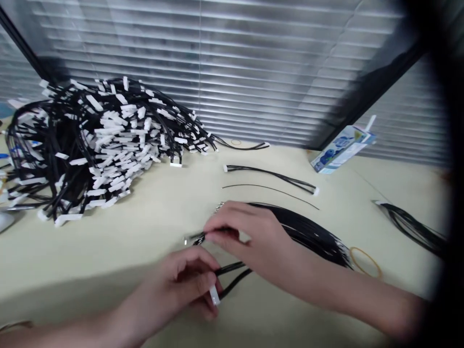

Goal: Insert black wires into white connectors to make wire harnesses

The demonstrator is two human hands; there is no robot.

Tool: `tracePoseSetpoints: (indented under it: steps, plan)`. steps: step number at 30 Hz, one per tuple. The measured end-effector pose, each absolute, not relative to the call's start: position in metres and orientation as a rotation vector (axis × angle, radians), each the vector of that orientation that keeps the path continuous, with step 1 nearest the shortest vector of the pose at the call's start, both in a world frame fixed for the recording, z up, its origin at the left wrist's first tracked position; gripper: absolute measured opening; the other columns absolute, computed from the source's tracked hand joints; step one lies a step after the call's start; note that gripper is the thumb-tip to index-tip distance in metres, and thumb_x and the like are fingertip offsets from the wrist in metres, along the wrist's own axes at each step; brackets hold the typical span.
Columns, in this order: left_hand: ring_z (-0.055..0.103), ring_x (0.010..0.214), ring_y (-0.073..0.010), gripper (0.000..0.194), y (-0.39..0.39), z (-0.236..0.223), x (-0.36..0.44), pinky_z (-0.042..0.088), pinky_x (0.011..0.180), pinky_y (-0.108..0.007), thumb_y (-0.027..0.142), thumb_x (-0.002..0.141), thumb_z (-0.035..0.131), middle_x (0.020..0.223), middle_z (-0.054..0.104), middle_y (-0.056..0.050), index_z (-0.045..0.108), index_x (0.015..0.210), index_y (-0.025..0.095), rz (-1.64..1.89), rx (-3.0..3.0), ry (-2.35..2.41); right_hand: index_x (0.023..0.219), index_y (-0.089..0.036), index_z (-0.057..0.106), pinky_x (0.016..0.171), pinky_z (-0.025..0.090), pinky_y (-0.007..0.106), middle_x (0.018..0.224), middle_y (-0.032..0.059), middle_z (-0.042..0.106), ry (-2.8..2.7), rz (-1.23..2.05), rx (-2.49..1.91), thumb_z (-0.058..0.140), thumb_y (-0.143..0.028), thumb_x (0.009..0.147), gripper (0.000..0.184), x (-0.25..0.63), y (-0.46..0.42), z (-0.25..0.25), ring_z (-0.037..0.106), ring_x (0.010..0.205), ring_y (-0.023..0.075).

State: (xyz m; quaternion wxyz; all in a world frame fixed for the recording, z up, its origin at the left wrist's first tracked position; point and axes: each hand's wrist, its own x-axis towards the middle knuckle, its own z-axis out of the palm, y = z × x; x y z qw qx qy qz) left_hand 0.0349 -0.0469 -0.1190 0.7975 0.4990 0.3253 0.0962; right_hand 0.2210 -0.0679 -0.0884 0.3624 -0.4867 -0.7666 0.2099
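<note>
My left hand [192, 280] is closed on a white plug connector [214, 295] with black wires running out of it to the right. Just above and to the right, my right hand [246, 227] pinches black wires whose metal terminal ends [192, 239] stick out to the left past the fingertips. Beneath and behind my right hand lies a bundle of loose black wires [311, 232] with bare metal tips at its ends. Part of that bundle is hidden by my right hand and forearm.
A big heap of black cables with white connectors [116, 145] fills the back left. One cable with connectors [271, 175] and a single wire [270, 188] lie mid-table. Further right are a drink carton [339, 150], a rubber band [366, 263] and another cable bundle [409, 224]. Window blinds [217, 63] stand behind.
</note>
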Motion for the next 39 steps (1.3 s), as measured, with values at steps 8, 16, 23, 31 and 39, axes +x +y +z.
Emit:
tracePoseSetpoints:
  steps: [8,16,23,31,39]
  plan:
    - [0.057,0.079,-0.0142,0.022,-0.036,-0.131,0.031,0.044,0.073,-0.026,0.029,0.078,0.065,0.085,0.063,-0.001,0.063,0.099,0.022,0.202,1.223,0.734,0.089,-0.016,0.056,0.071,0.04,0.022,0.085,-0.0001,0.056,-2.149,0.47,-1.299,0.045,-0.012,0.089,0.012,0.226,-0.082,-0.118,0.05,0.079,0.009]
    - [0.059,0.07,-0.0149,0.014,-0.033,-0.127,0.033,0.046,0.07,-0.028,0.026,0.077,0.065,0.082,0.068,-0.002,0.069,0.089,0.02,0.164,1.148,0.762,0.081,-0.022,0.052,0.05,0.04,0.015,0.07,-0.0054,0.055,-1.72,0.981,-1.543,0.046,-0.014,0.084,0.009,0.22,-0.083,-0.088,0.05,0.06,0.0059]
    - [0.059,0.071,-0.0131,0.012,-0.032,-0.134,0.032,0.048,0.063,-0.023,0.02,0.079,0.064,0.078,0.066,0.0,0.065,0.091,0.021,0.209,0.969,0.674,0.086,-0.021,0.053,0.055,0.043,0.016,0.074,-0.0037,0.059,-1.963,0.683,-1.303,0.048,-0.013,0.084,0.01,0.21,-0.107,-0.106,0.052,0.061,0.0058]
    - [0.061,0.073,-0.0133,0.02,-0.031,-0.135,0.026,0.05,0.06,-0.021,0.013,0.079,0.065,0.077,0.068,-0.002,0.058,0.096,0.021,0.257,0.759,0.625,0.08,-0.021,0.05,0.047,0.035,0.016,0.063,-0.0082,0.053,-1.996,0.625,-1.392,0.051,-0.009,0.08,0.012,0.22,-0.105,-0.112,0.044,0.052,0.003]
    - [0.061,0.065,-0.0114,0.022,-0.029,-0.135,0.028,0.051,0.059,-0.022,0.013,0.078,0.066,0.078,0.069,0.0,0.057,0.096,0.022,0.239,0.747,0.617,0.096,-0.021,0.054,0.044,0.029,0.023,0.059,-0.004,0.045,-2.156,0.436,-1.299,0.054,-0.013,0.082,0.016,0.226,-0.11,-0.109,0.037,0.051,0.0066]
